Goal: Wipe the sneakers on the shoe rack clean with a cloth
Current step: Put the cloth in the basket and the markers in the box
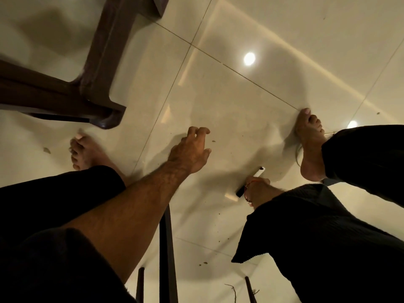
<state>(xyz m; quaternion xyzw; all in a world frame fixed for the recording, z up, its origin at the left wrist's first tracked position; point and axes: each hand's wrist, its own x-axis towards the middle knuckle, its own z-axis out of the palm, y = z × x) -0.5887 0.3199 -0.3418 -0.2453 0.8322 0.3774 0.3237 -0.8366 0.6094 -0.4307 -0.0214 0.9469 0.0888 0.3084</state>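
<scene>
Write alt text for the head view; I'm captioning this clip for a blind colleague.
Looking down at a glossy tiled floor, a person's left hand reaches forward with fingers loosely curled, holding nothing. The right hand, mostly hidden behind a dark sleeve, holds a slim black-and-white object. Bare feet stand apart, with a brown chair leg at upper left; no sneakers or cloth show.

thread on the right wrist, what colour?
Red, a thin thread round the wrist of the right hand. Head view, the only one.
</scene>
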